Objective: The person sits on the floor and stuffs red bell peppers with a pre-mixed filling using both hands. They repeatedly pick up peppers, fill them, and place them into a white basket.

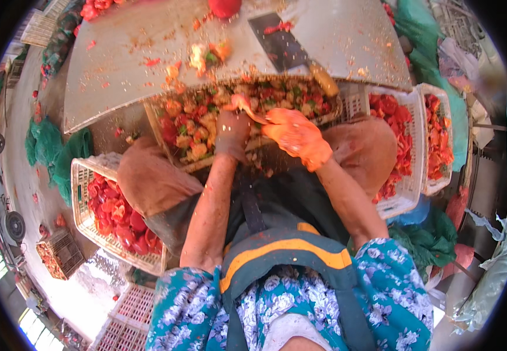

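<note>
My left hand (232, 134), in a dark, soiled glove, holds a piece of red pepper (241, 103) over a crate of pepper cores and scraps (198, 131). In an orange rubber glove, my right hand (295, 134) is closed beside it, touching the lower end of a thin strip or tool that reaches the pepper; which of these it is I cannot tell. A cleaver with a wooden handle (323, 79) lies on the metal table (117, 66) beyond the crate. Near it are a whole red pepper (225, 6) and a pepper core (207, 57).
White plastic crates of red pepper pieces stand at my left (121, 215) and right (396, 131), with another (438, 145) farther right. Green netting (47, 145) lies on the floor at left, more (429, 237) at right. A small crate (60, 254) stands at the lower left.
</note>
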`<state>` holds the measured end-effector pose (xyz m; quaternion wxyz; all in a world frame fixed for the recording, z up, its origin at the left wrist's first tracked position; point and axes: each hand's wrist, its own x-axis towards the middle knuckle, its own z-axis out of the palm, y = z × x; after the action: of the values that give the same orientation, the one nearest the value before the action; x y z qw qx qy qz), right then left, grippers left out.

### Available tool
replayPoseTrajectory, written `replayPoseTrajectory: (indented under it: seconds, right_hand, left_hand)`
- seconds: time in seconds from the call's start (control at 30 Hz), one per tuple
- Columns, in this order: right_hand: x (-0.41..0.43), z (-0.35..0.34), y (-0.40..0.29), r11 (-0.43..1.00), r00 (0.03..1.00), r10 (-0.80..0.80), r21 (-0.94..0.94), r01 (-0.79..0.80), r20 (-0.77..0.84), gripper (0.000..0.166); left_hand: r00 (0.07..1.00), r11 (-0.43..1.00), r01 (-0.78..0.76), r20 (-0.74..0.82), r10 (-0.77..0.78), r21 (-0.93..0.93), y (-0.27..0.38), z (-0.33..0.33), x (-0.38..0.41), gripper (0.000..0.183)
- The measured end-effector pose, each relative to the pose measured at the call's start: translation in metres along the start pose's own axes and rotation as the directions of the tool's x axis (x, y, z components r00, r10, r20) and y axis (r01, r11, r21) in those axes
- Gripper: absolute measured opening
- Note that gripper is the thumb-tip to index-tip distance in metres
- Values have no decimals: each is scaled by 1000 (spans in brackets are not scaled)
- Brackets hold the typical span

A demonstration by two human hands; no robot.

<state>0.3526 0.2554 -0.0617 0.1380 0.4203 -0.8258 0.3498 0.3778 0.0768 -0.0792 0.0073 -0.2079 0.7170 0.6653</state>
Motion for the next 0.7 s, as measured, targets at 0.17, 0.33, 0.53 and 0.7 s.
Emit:
replayPoseTrajectory:
  seconds: [0.17,0.33,0.53,0.7]
  right_hand:
    - [-2,-129,13,948,974,194,-278,-155,116,28]
    - [-29,-232,5,769,861,484,-394,-503,-154,30]
    - [4,-207,-6,754,904,426,-536,-379,-40,31]
    - [68,-100,35,851,888,455,-329,-410,69,41]
  left_hand:
    - [985,978,-158,-88,146,-139,-26,-13,-5,35]
    - [987,997,-34,-161,22,-76,-22,-18,-11,41]
    - [987,997,-37,-159,25,-71,33,-15,-34,38]
    - [956,959,-223,-154,250,173,62,-47,-20,36]
